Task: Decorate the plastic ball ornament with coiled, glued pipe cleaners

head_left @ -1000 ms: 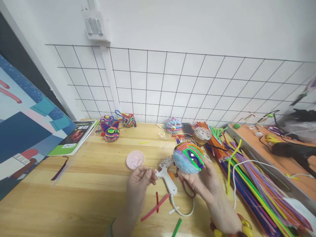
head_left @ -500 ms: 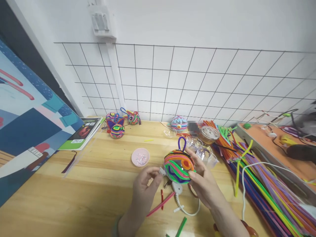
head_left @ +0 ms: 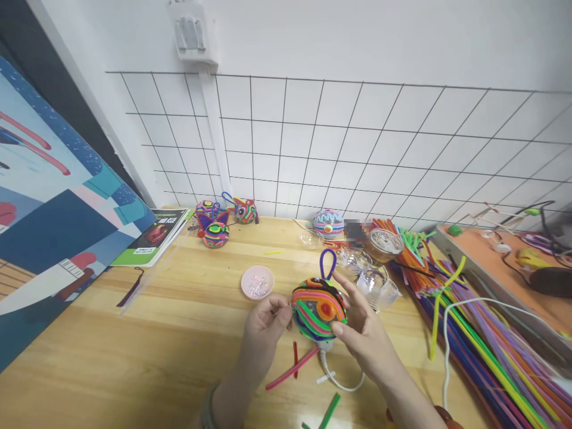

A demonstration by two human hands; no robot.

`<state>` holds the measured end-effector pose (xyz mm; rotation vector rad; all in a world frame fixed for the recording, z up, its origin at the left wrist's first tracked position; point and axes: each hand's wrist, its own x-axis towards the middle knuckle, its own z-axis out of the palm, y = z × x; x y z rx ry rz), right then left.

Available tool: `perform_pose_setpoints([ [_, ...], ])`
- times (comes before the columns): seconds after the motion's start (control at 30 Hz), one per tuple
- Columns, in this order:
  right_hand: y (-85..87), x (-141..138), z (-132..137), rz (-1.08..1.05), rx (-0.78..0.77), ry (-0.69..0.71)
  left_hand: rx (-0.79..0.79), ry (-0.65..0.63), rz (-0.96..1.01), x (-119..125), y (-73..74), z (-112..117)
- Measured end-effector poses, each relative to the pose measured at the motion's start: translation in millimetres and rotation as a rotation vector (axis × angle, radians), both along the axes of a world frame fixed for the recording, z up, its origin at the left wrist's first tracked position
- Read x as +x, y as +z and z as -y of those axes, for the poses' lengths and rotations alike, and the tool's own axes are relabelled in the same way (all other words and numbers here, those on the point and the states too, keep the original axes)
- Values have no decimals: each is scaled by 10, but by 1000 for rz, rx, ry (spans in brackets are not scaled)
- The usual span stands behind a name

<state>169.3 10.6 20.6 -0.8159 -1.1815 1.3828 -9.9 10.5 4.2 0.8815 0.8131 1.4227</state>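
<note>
A round ornament covered in striped pipe cleaners has an orange and red disc on its side. A purple pipe-cleaner loop stands up from its top. My right hand grips the ornament from the right, thumb on the front and fingers behind. At its left edge my left hand is closed in a pinch; whatever lies between those fingertips is hidden. Just below the ornament shows part of a white device with a coiled cord. Pink, red and green pipe-cleaner pieces lie on the table nearby.
A pink dish holds tiny shiny bits. Finished pipe-cleaner ornaments stand at the back left, another ornament at back centre. Clear plastic shells and bundled pipe cleaners lie right, beside a white cable. A picture board leans left.
The ornament has moved slightly left and down, and tilted. A small white piece seen in my left fingertips earlier is now hidden at the ornament's edge. The view has shifted a little.
</note>
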Motion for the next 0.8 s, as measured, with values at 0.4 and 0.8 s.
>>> perform_pose_setpoints([
  [0.4, 57, 97, -78, -107, -53, -179, -245, 397, 356, -201, 83, -220],
  [0.8, 78, 67, -46, 7, -11, -170, -52, 64, 76, 34, -85, -53],
])
